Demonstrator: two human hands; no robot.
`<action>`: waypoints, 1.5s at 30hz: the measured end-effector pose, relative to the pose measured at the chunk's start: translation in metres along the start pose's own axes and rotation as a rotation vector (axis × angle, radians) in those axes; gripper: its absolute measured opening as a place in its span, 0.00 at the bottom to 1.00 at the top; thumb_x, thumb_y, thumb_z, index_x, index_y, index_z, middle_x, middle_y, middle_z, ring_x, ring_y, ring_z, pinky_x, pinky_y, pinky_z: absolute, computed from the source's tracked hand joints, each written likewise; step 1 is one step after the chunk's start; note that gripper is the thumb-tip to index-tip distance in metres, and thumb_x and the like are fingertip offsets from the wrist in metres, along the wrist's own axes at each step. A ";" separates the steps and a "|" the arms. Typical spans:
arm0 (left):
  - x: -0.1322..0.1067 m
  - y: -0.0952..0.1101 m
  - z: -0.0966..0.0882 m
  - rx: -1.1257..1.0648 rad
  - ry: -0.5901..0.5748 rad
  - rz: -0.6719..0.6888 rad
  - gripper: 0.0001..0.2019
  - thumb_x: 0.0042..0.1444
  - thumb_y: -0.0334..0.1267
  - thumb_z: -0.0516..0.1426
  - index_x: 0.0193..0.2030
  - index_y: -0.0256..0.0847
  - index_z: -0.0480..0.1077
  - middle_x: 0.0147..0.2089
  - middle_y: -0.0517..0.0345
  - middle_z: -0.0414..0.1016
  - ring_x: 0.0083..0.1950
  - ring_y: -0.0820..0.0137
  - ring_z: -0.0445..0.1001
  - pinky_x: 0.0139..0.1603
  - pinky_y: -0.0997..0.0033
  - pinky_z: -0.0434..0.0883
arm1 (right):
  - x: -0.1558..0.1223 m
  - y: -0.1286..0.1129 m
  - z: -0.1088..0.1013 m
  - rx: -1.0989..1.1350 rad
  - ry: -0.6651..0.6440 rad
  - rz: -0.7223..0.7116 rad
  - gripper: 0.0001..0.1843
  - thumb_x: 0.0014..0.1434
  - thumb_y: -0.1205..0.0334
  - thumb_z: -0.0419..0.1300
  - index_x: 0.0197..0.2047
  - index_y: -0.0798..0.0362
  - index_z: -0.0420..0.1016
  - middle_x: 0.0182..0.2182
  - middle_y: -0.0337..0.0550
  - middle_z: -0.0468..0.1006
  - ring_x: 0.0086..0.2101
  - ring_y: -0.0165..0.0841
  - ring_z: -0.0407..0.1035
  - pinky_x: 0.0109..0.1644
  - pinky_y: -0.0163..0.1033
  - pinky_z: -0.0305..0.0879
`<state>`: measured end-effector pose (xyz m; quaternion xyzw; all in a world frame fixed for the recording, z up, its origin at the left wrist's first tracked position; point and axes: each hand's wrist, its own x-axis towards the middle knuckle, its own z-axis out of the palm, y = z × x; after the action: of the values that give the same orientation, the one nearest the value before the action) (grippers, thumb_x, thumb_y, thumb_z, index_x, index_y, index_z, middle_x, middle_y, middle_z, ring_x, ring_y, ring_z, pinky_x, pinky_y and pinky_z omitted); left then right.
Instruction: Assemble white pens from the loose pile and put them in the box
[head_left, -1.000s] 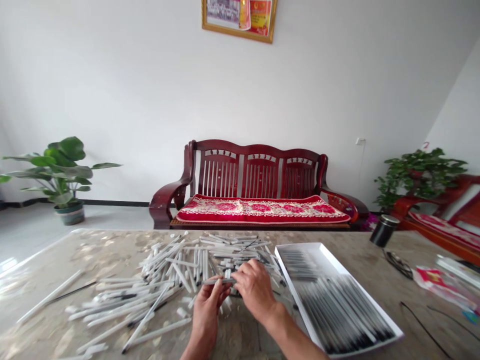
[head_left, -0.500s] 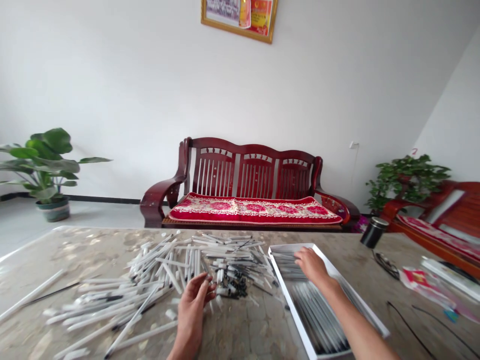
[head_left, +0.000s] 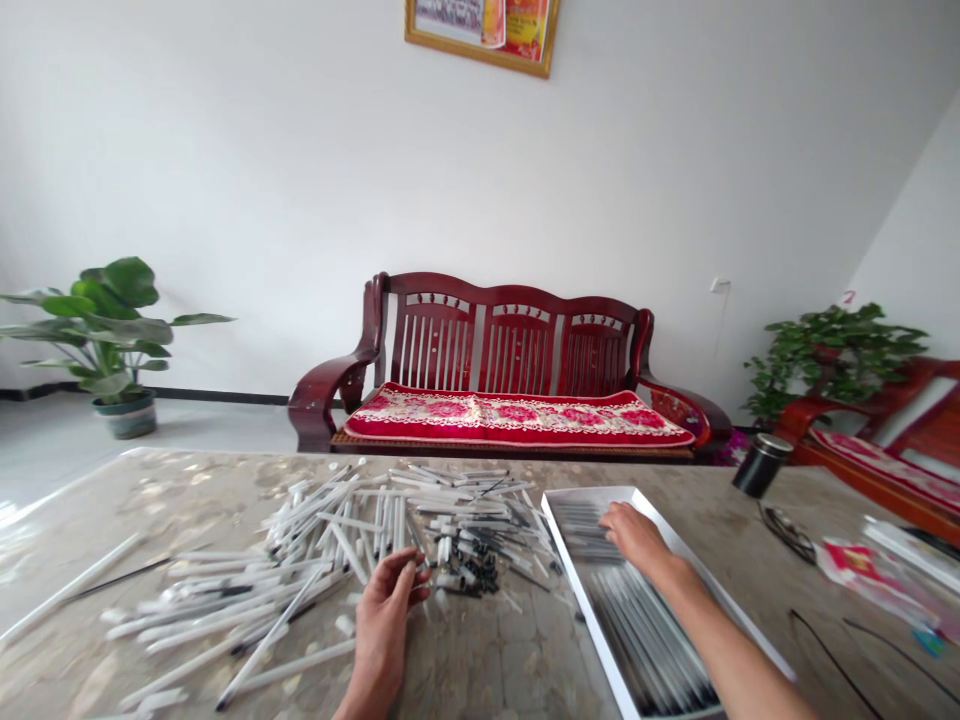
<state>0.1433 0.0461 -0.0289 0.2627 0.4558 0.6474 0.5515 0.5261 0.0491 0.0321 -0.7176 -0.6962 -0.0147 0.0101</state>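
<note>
On one tray (head_left: 583, 605) — right hand (head_left: 637, 535), probably

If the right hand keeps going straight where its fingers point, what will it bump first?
The right hand probably meets the dark-tipped pens lying in the white tray, though its height above them is unclear.

A dark red wooden sofa (head_left: 517, 340) with a red floral cushion (head_left: 517, 418) stands against the white wall (head_left: 225, 170), a framed picture (head_left: 482, 30) hanging above it. A leafy potted plant (head_left: 105, 330) stands left of the sofa, another potted plant (head_left: 832, 360) right of it, and a second wooden seat (head_left: 930, 400) further right.
</note>
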 end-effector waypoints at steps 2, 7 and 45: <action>0.000 0.000 0.000 -0.004 0.010 -0.001 0.25 0.30 0.51 0.70 0.35 0.39 0.74 0.33 0.56 0.79 0.29 0.68 0.77 0.28 0.72 0.73 | 0.001 0.002 0.003 0.011 -0.010 -0.019 0.13 0.54 0.73 0.56 0.34 0.51 0.80 0.38 0.48 0.78 0.45 0.38 0.70 0.46 0.36 0.59; 0.000 0.000 0.001 0.004 0.013 0.012 0.24 0.33 0.51 0.69 0.35 0.38 0.74 0.32 0.56 0.79 0.29 0.68 0.77 0.28 0.72 0.72 | 0.004 0.015 0.013 0.059 -0.035 -0.067 0.15 0.54 0.70 0.55 0.40 0.52 0.81 0.40 0.47 0.79 0.44 0.37 0.72 0.48 0.35 0.60; 0.017 -0.010 0.000 0.013 -0.054 -0.008 0.22 0.39 0.52 0.65 0.37 0.38 0.73 0.33 0.53 0.79 0.33 0.62 0.79 0.27 0.70 0.71 | 0.021 -0.248 0.028 0.676 0.170 -0.437 0.09 0.59 0.66 0.57 0.37 0.49 0.79 0.35 0.40 0.79 0.39 0.33 0.73 0.44 0.33 0.64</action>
<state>0.1432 0.0622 -0.0405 0.2819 0.4461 0.6349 0.5643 0.2787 0.0786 0.0034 -0.5055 -0.7945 0.1536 0.2994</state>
